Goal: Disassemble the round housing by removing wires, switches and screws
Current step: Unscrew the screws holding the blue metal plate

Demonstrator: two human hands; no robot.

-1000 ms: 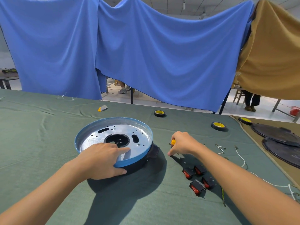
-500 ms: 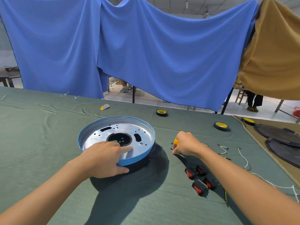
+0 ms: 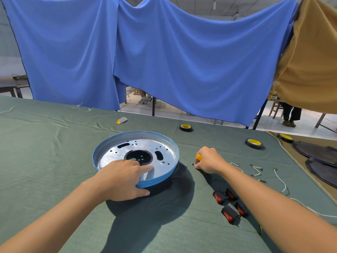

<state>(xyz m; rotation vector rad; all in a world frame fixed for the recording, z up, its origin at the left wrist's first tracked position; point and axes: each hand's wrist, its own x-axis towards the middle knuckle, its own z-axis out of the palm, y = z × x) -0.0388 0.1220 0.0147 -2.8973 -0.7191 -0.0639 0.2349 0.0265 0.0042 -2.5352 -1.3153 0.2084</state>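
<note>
round housing (image 3: 138,152) on the table (image 3: 45,161) is gripped at its near rim by the left hand (image 3: 122,179); a yellow screwdriver (image 3: 198,157) is clutched by the right hand (image 3: 209,160). it should be pinned firmly during unscrewing.

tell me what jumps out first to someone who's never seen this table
The round housing, silver inside with a blue rim, sits mid-table, and the left hand holds its near edge. Beside it, the right hand grips a yellow-handled tool, with four red switches lying on the green cloth nearer the person. A big blue cloth hangs behind the table.
</note>
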